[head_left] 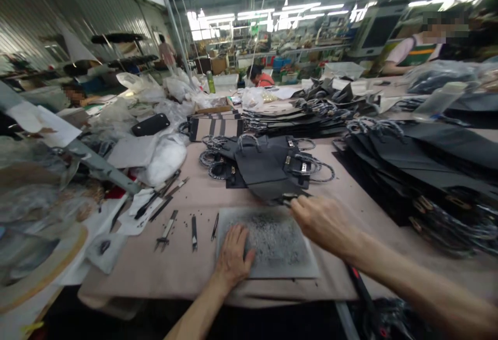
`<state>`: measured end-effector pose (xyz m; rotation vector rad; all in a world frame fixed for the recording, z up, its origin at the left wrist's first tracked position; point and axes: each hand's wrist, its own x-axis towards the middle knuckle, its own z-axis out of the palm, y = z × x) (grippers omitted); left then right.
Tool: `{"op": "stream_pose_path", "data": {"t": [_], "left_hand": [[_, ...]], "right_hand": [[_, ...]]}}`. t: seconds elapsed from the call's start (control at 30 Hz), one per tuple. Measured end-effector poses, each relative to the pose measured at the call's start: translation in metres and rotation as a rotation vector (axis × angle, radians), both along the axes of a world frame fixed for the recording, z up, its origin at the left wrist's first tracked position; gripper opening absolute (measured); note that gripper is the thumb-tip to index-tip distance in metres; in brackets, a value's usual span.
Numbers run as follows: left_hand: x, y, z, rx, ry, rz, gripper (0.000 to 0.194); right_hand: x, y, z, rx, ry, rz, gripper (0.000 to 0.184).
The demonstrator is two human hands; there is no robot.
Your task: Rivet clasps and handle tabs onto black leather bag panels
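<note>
The left grip (234,258) is released, laid flat on the left part of a speckled board (282,244) on the desk (155,272). The right grip (319,221) clenches a blurred dark piece (277,191) by the board's far edge. Slim tools (194,232) lie left of the board. Farther, dark panels (262,161) with looped handles overlap; bigger stacks (420,158) lie right and far.

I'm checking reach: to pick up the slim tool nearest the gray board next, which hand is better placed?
Left, probably: the left hand lies on the gray board, close to the slim tool; the right hand is farther off, closed around a dark item.
</note>
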<state>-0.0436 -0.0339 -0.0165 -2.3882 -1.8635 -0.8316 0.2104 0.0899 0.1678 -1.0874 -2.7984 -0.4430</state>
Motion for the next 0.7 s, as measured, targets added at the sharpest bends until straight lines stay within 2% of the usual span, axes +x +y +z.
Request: {"op": "stream_pose_path", "data": {"t": [0.07,0.13,0.2,0.27,0.4,0.5,0.7], "left_hand": [[-0.002,0.0,-0.003,0.024,-0.106,0.068,0.045],[-0.004,0.0,-0.005,0.037,-0.189,0.126,0.043],[-0.004,0.002,-0.005,0.027,-0.244,0.151,0.039],[-0.004,0.003,-0.005,0.008,-0.278,0.14,0.036],[-0.008,0.003,-0.002,0.021,-0.398,0.168,0.036],[-0.011,-0.006,0.001,0.035,-0.475,0.242,0.036],[-0.005,-0.032,-0.001,0.02,-0.327,0.166,0.031]], "right_hand": [[-0.006,-0.053,-0.036,-0.156,-0.012,-0.08,0.017],[-0.016,-0.095,-0.063,-0.284,-0.003,-0.145,0.028],[-0.031,-0.126,-0.079,-0.397,0.025,-0.204,0.044],[-0.047,-0.146,-0.087,-0.49,0.07,-0.234,0.052],[-0.067,-0.163,-0.098,-0.58,0.137,-0.181,0.057],[-0.065,-0.168,-0.115,-0.571,0.103,-0.113,0.062],[-0.048,-0.177,-0.149,-0.442,0.158,0.041,0.066]]}}
